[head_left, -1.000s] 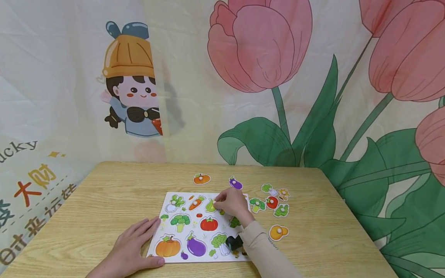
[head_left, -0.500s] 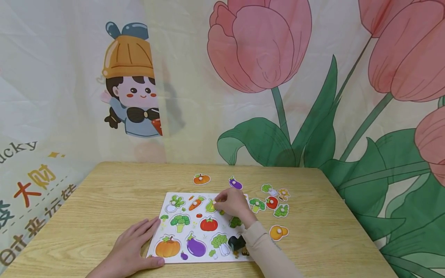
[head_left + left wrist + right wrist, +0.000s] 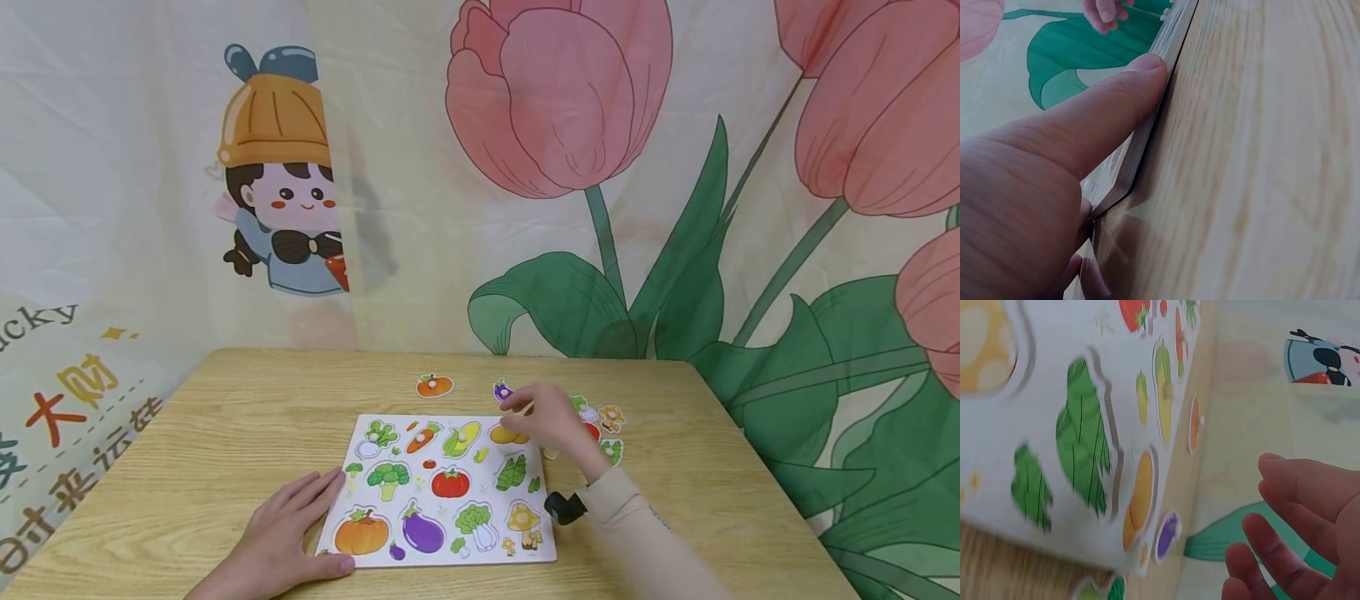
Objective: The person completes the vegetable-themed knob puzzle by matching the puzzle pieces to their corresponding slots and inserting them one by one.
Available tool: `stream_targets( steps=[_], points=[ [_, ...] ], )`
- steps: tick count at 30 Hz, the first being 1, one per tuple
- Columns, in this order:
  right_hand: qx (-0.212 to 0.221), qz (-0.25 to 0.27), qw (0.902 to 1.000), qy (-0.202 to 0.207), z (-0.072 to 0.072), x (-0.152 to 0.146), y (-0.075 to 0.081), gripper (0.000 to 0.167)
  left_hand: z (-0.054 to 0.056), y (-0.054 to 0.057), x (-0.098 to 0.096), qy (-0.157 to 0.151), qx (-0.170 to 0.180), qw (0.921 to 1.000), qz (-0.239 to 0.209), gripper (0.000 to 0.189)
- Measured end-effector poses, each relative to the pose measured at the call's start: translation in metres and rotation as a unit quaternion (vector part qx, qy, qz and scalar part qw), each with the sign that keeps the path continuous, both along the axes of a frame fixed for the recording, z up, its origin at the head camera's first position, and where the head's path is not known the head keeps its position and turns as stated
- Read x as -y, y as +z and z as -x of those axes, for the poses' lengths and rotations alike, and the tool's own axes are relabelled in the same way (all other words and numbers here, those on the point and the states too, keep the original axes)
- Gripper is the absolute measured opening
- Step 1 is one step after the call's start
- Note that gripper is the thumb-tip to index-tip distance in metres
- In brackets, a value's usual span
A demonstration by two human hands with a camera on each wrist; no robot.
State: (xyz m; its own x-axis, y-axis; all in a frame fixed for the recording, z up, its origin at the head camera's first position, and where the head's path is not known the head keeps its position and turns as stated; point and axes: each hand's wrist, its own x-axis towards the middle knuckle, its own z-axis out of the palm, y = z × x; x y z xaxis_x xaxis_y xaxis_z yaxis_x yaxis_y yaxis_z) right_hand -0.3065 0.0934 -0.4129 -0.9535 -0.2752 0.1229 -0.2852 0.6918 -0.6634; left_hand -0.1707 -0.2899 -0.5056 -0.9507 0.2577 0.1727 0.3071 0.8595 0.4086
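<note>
A white wooden vegetable puzzle board lies on the table. My left hand rests at its front left corner, straight thumb against the front edge and fingers along the left edge. Above the board's back right corner, my right hand holds nothing; its fingers are loosely bent and apart in the right wrist view. The corn piece sits in its recess, beside the carrot piece and a leafy white vegetable piece. Just behind the right fingertips lies the eggplant piece.
A pumpkin piece lies behind the board. To the right are a mushroom piece, a leafy cabbage piece and a green leafy piece, with others partly hidden by my right hand. A printed curtain hangs behind the table.
My right hand has let go of the corn piece, now fully visible in its recess, and moved right and back over the board's corner. My left hand stays put.
</note>
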Motion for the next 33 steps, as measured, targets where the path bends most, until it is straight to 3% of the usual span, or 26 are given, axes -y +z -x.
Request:
stream_targets(
  steps=[6, 15, 18, 25, 33],
  points=[
    [-0.019, -0.014, 0.9997, -0.010, 0.000, -0.032, 0.008, 0.019, 0.001, 0.000, 0.000, -0.001, -0.007, 1.0000, 0.001, 0.116],
    [-0.022, -0.027, 0.9993, -0.013, -0.008, -0.087, 0.003, 0.017, 0.001, 0.003, -0.002, -0.006, -0.020, 0.9998, 0.005, 0.116],
    [-0.032, -0.038, 0.9987, 0.009, -0.013, -0.105, 0.001, 0.017, 0.001, 0.003, -0.003, -0.005, -0.018, 0.9998, 0.007, 0.116],
    [-0.041, -0.052, 0.9924, 0.104, -0.030, -0.144, -0.011, 0.017, 0.001, 0.002, -0.002, 0.001, 0.003, 0.9999, 0.014, 0.116],
    [-0.024, -0.044, 0.9883, 0.144, -0.042, -0.166, -0.032, 0.018, 0.000, 0.003, -0.002, 0.005, 0.019, 0.9997, 0.014, 0.117]
  ],
)
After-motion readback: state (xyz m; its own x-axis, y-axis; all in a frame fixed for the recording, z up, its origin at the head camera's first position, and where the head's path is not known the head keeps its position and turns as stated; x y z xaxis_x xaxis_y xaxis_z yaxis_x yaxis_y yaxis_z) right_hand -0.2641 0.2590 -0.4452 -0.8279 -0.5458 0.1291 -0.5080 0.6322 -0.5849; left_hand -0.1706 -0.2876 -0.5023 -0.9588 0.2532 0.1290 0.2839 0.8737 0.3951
